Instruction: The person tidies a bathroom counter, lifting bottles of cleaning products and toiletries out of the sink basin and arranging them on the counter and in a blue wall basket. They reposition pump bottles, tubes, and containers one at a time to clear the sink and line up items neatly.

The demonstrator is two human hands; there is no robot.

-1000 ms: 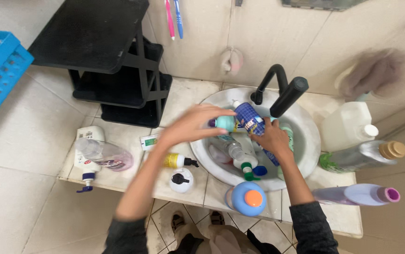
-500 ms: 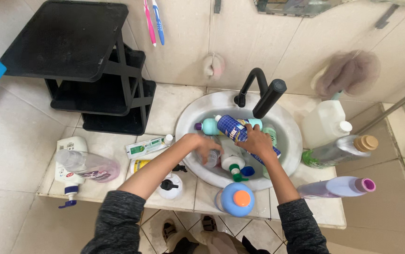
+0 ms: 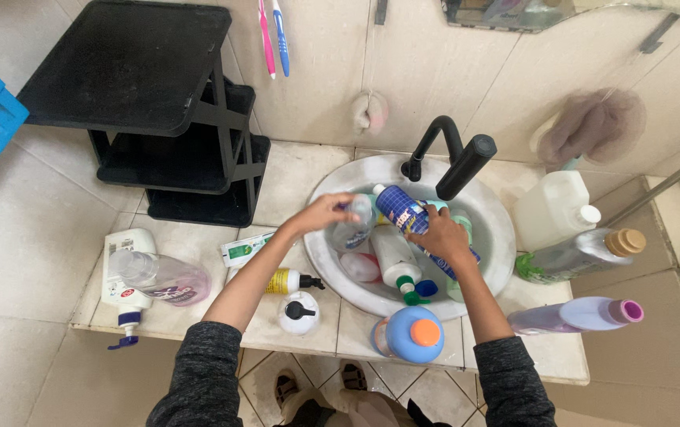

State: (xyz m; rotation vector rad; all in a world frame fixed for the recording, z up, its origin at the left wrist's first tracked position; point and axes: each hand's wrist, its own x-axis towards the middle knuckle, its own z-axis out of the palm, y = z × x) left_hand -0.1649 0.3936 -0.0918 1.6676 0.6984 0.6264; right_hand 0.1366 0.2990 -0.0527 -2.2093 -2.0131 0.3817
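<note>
From the head camera, looking straight down: the person stands at six o'clock of a round white sink (image 3: 492,207) set in a tiled counter (image 3: 308,170). The right hand (image 3: 440,234) is clasped around a blue bottle (image 3: 403,212), which lies tilted over the basin with its white cap pointing toward ten o'clock. The left hand (image 3: 322,213) reaches in from eight o'clock, its fingers closed on a clear bottle (image 3: 353,229) at the sink's nine o'clock side, just beside the blue one's cap. Below the two hands, inside the basin, lies a white bottle with a green cap (image 3: 397,265), more bottles crowded against it. A black faucet (image 3: 452,154) arches over the basin from twelve o'clock.

On the counter at six o'clock of the sink stands a blue bottle with an orange lid (image 3: 411,334); at seven o'clock, a yellow pump bottle (image 3: 286,280) and a white pump bottle (image 3: 298,311). Toward three o'clock lie a white jug (image 3: 553,207), a grey bottle with a tan cap (image 3: 581,253) and a lilac bottle with a pink cap (image 3: 577,315). Well off at nine o'clock lies a clear bottle of purple liquid (image 3: 162,277). A black shelf rack (image 3: 134,71) stands at ten o'clock, and two toothbrushes (image 3: 273,32) hang on the wall
</note>
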